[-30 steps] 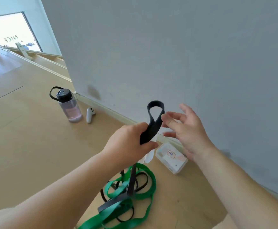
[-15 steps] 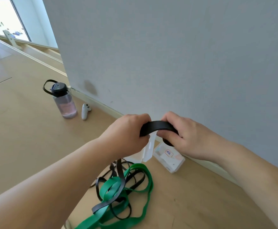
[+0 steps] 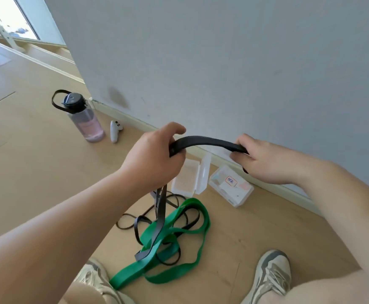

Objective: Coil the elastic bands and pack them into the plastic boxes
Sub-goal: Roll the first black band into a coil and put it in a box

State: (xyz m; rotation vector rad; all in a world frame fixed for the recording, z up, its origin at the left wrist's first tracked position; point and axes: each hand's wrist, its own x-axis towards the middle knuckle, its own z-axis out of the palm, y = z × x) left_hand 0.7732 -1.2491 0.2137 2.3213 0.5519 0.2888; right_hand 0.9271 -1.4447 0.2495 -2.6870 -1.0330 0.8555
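Observation:
A wide black elastic band (image 3: 207, 142) arches between my two hands above the floor. My left hand (image 3: 155, 159) grips one part of it, and the rest hangs down from that fist to the floor. My right hand (image 3: 260, 160) is closed on the band's other end. Below lies a tangle of a broad green band (image 3: 188, 227) and thin black bands (image 3: 135, 222). An open clear plastic box (image 3: 190, 178) rests on the floor by the wall. Right of it sits a closed clear box (image 3: 231, 186) with a label.
A grey wall (image 3: 223, 62) with a white skirting board runs close behind the boxes. A water bottle (image 3: 82, 119) and a white controller (image 3: 115, 133) stand on the wooden floor at the left. My two shoes (image 3: 269, 275) are at the bottom edge.
My right hand closed on the band's looped end and pulled it rightward, away from my left hand, stretching a length of band between them. The camera tilted down.

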